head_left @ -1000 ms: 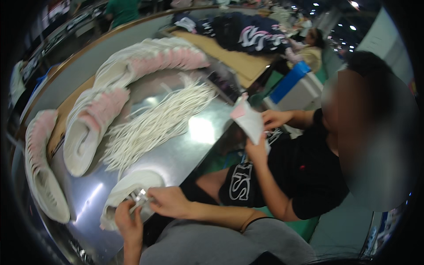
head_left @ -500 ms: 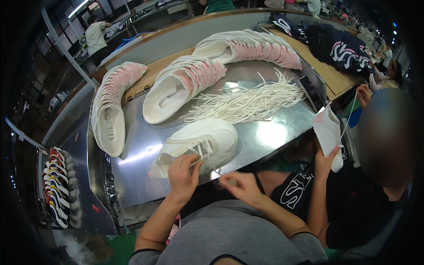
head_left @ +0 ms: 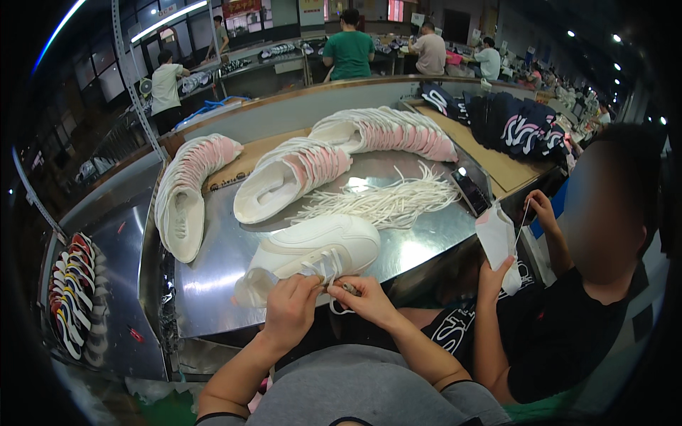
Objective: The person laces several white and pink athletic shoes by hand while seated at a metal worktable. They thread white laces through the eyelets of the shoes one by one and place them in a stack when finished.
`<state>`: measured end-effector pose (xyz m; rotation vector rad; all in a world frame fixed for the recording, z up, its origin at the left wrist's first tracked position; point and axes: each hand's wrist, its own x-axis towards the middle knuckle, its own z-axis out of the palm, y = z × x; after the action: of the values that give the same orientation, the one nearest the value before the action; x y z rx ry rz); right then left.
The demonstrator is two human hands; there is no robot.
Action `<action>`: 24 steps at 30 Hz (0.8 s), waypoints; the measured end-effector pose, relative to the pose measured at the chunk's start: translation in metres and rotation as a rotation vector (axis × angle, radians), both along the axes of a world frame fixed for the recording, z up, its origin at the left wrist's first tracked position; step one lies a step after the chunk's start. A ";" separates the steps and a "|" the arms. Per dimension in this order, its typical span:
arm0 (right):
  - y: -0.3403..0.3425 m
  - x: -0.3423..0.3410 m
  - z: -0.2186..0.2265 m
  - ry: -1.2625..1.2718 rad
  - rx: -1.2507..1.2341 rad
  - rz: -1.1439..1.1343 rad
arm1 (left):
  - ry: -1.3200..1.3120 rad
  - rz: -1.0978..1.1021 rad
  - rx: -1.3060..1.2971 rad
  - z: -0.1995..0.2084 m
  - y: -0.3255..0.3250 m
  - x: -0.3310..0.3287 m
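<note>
Both hands, left (head_left: 290,310) and right (head_left: 367,301), pinch a lace (white) at the white shoe (head_left: 320,252) just above.

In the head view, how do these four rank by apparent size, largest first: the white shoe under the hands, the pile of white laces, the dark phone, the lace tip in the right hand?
1-2. Pile of white laces and white shoe: alike, and the shoe lies nearer, so unranked.
3. Dark phone.
4. Lace tip, pinched by the right hand; the left hand is at the shoe.
</note>
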<state>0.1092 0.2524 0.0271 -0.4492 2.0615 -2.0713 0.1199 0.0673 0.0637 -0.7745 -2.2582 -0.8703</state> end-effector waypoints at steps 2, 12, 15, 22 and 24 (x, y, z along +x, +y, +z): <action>0.000 0.003 0.003 0.009 -0.029 0.032 | 0.014 -0.005 0.010 0.007 -0.001 0.006; -0.013 -0.001 0.004 -0.114 -0.313 0.295 | 0.043 -0.015 0.098 0.019 -0.016 0.004; -0.020 -0.003 -0.007 -0.305 -0.807 0.481 | 0.034 -0.018 0.103 0.011 -0.014 0.000; -0.043 -0.004 -0.016 -0.600 -1.317 0.493 | -0.064 -0.079 0.120 -0.014 -0.020 -0.025; -0.035 0.000 -0.024 -0.746 -1.299 0.444 | -0.113 -0.060 0.108 -0.018 -0.024 -0.028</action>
<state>0.1095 0.2176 0.0029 -0.1713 0.0599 -2.4199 0.0915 0.0432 0.0461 -0.7639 -2.2733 -1.0796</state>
